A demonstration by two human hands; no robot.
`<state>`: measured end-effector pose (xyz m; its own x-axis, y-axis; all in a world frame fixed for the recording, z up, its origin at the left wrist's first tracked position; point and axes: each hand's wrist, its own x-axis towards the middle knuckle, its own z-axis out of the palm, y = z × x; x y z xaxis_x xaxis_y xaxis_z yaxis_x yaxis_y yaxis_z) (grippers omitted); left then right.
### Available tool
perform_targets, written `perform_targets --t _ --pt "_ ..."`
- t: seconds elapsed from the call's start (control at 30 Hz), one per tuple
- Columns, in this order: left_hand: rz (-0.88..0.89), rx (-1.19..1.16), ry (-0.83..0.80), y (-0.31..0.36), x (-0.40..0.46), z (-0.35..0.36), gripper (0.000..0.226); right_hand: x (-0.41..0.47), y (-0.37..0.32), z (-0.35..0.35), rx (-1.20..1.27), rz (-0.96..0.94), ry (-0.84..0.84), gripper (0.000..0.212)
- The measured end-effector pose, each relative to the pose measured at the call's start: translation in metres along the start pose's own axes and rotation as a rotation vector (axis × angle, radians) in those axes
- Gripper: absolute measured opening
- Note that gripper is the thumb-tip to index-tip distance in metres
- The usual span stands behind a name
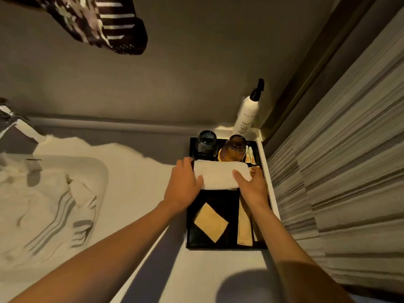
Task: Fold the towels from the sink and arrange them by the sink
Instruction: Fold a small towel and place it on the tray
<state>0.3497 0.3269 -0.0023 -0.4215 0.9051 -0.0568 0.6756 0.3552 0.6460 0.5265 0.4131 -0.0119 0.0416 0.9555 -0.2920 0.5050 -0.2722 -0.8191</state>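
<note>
A folded white towel [219, 174] lies across the far half of a black tray [209, 241] on the counter right of the sink. My left hand [183, 186] holds its left end, thumb on top and fingers round the edge. The towel's right end is held by my right hand [253, 186] the same way. In the sink [96, 165] at the left lies a crumpled heap of white towels with grey stripes [43, 215].
Behind the towel on the tray stand a dark blue glass [206, 142] and an amber ribbed glass [234, 147]. A white pump bottle [248, 112] stands in the corner. Tan packets [211, 223] lie on the tray's near half. A tap [15, 123] is at far left; a striped wall [338, 171] runs along the right.
</note>
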Motion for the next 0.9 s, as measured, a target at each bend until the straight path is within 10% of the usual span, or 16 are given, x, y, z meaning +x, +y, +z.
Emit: perform_targets --t 0.17,0.47,0.9 --pt "0.563 0.418 -0.145 -0.006 -0.006 0.013 0.045 -0.016 0.019 0.007 -0.614 -0.638 0.107 0.038" --pt "0.429 0.598 -0.539 -0.001 0.014 0.014 0.060 -0.018 -0.003 0.017 -1.097 -0.566 -0.162 0.041" --pt "0.150 0.531 -0.111 -0.163 -0.059 -0.203 0.038 -0.143 -0.160 0.175 -0.834 -0.924 -0.162 0.018"
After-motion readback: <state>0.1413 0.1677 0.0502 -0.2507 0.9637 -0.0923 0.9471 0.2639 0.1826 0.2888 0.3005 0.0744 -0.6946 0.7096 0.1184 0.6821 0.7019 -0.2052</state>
